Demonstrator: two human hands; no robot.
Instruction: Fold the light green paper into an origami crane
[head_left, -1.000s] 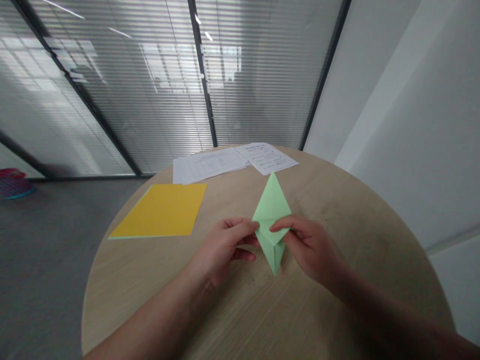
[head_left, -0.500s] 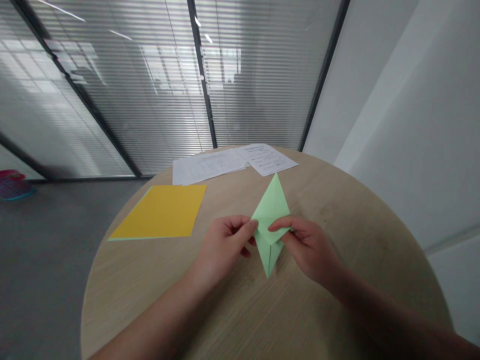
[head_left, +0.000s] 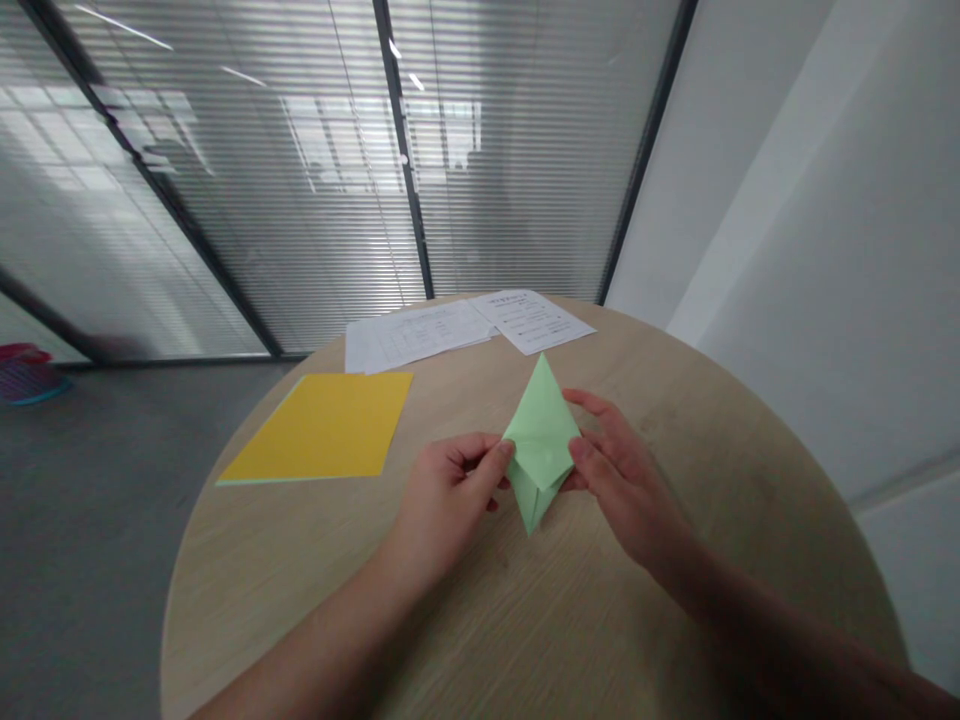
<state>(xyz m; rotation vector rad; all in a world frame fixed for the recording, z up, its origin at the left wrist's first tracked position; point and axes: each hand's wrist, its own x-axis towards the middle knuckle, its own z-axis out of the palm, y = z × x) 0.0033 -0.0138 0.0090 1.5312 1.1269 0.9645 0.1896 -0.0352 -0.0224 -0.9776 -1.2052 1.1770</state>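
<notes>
A light green folded paper [head_left: 541, 430], shaped like a long diamond, is held above the table between my two hands. Its upper flap ends in a point partway down, over a narrower lower tip with a centre slit. My left hand [head_left: 454, 490] pinches the left corner, thumb on top and fingers beneath. At the right corner, my right hand [head_left: 622, 480] grips the edge with its thumb on the front. Its index finger is stretched along the upper right side, and some fingertips are hidden behind the paper.
Yellow sheets [head_left: 322, 425] with a green edge showing lie at the left of the round wooden table [head_left: 465, 630]. Printed white papers [head_left: 420, 333] rest at the far edge. A glass partition with blinds [head_left: 330, 200] stands behind; a pink and blue basket [head_left: 30, 375] is on the floor.
My right hand's index finger has come off the front flap and moved up behind the right side; its thumb now presses the right corner. The paper has tilted slightly; my left hand keeps its pinch.
</notes>
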